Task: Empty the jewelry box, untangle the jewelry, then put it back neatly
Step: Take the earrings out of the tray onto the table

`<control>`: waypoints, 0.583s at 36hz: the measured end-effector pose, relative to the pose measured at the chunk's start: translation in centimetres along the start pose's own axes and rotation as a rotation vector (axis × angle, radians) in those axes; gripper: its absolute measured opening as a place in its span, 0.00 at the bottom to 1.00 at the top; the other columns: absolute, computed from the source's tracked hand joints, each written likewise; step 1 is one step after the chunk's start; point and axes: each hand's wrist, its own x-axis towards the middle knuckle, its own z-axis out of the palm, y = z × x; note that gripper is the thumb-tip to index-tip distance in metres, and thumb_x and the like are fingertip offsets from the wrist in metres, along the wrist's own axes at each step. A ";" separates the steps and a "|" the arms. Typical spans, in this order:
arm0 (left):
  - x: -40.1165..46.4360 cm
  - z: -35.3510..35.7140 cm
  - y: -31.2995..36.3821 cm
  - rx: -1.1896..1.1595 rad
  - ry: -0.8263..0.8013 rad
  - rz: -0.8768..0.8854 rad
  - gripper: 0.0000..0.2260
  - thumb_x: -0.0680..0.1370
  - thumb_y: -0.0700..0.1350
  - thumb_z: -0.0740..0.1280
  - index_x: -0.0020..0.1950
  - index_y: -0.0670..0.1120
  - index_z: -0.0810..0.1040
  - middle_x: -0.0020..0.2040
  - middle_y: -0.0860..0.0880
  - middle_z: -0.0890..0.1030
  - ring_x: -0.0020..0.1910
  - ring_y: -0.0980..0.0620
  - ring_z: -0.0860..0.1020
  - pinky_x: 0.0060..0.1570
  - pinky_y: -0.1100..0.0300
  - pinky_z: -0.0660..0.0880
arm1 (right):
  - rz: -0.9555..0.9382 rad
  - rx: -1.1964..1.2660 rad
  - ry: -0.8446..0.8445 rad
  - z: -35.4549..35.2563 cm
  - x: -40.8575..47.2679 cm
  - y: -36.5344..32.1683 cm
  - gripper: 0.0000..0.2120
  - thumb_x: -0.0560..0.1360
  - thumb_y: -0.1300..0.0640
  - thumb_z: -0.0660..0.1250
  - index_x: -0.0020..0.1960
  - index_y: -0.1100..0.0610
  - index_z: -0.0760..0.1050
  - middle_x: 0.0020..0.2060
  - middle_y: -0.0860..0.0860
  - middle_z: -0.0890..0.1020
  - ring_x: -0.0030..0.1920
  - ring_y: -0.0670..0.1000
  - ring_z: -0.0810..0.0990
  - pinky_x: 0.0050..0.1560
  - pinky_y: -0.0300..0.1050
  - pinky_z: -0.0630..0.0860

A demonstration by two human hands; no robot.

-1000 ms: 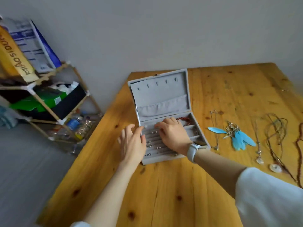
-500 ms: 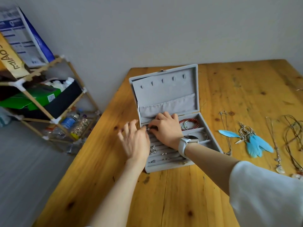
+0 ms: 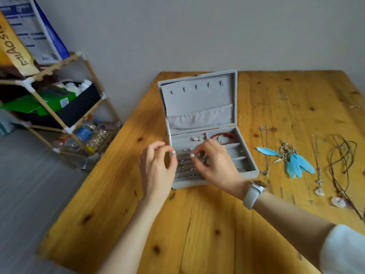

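A grey velvet jewelry box [image 3: 199, 95] stands open on the wooden table [image 3: 207, 224], lid upright. My left hand [image 3: 156, 167] pinches a small pearl earring [image 3: 173, 152] at the box's left edge. My right hand [image 3: 215, 165], with a white watch on the wrist, pinches a second pearl earring [image 3: 192, 155] above the ring rolls. Small silver pieces sit in the slots, and a red bead bracelet [image 3: 224, 136] lies in the back right compartment.
Right of the box lie a thin silver chain [image 3: 264, 151], blue feather earrings [image 3: 292, 159], a pendant necklace [image 3: 318, 171] and a brown cord necklace [image 3: 343, 167]. A wooden shelf rack [image 3: 59, 107] with boxes and bottles stands left of the table.
Both hands have lifted off the ring rolls and moved slightly apart, each now pinching a pearl earring. The camera has moved closer to the box.
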 end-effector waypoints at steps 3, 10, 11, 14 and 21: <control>-3.7 -1.7 0.4 -0.109 -0.005 -0.042 0.05 0.71 0.39 0.69 0.46 0.43 0.80 0.47 0.46 0.76 0.47 0.44 0.78 0.50 0.48 0.74 | -0.054 -0.017 -0.094 -0.5 -4.0 -1.1 0.05 0.73 0.56 0.66 0.46 0.57 0.75 0.39 0.50 0.76 0.40 0.52 0.76 0.41 0.45 0.73; -9.2 -3.2 0.2 -0.143 -0.248 -0.153 0.06 0.69 0.36 0.71 0.43 0.45 0.80 0.41 0.50 0.76 0.41 0.51 0.76 0.46 0.51 0.73 | -0.153 -0.266 -0.102 0.6 -8.1 -2.6 0.05 0.70 0.59 0.70 0.42 0.59 0.76 0.35 0.54 0.78 0.35 0.56 0.78 0.32 0.45 0.74; -9.1 -3.1 0.2 -0.129 -0.267 -0.175 0.05 0.69 0.36 0.71 0.43 0.44 0.80 0.41 0.48 0.77 0.41 0.48 0.76 0.47 0.50 0.73 | -0.132 -0.288 -0.112 0.8 -8.2 -2.7 0.04 0.69 0.59 0.70 0.42 0.59 0.76 0.35 0.54 0.79 0.36 0.56 0.78 0.32 0.44 0.73; -8.7 -3.0 0.4 -0.104 -0.266 -0.220 0.05 0.69 0.38 0.72 0.43 0.45 0.81 0.40 0.47 0.78 0.41 0.44 0.76 0.47 0.47 0.73 | -0.039 -0.292 -0.143 1.2 -7.9 -2.7 0.04 0.72 0.57 0.67 0.43 0.58 0.76 0.39 0.54 0.79 0.41 0.57 0.78 0.36 0.46 0.72; -8.8 -2.7 0.3 -0.064 -0.254 -0.212 0.08 0.69 0.42 0.73 0.47 0.49 0.82 0.41 0.51 0.81 0.45 0.45 0.75 0.49 0.47 0.70 | -0.046 -0.257 -0.180 1.5 -8.0 -2.0 0.06 0.75 0.56 0.64 0.49 0.55 0.78 0.45 0.53 0.79 0.48 0.55 0.76 0.44 0.45 0.69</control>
